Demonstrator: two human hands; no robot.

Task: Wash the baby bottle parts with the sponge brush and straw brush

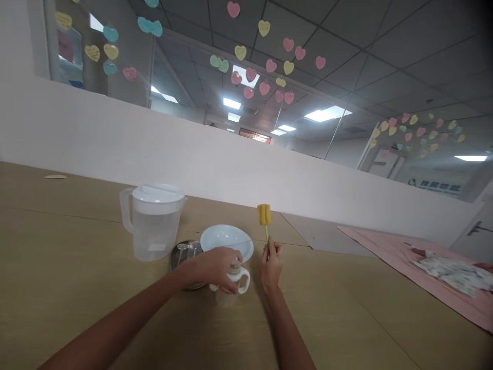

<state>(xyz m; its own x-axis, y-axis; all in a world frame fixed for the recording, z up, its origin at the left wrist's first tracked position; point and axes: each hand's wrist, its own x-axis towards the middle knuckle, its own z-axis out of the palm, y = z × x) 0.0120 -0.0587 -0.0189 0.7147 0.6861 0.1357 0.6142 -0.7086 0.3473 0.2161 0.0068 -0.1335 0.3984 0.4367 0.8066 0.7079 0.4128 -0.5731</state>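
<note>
Beside the bowl point(227, 235), our left hand point(210, 266) curls fingers round the bottle point(226, 299); our right hand point(272, 264) pinches the sponge brush point(264, 215), outside the bottle

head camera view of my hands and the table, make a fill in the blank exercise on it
The right hand holds a thin green stick topped by a ____ sponge.
The left hand grips a clear bottle with white ____ on its sides.
The clear plastic pitcher with a white lid stands to the ____ of the round white bowl.

Missing words: yellow; handles; left
</note>
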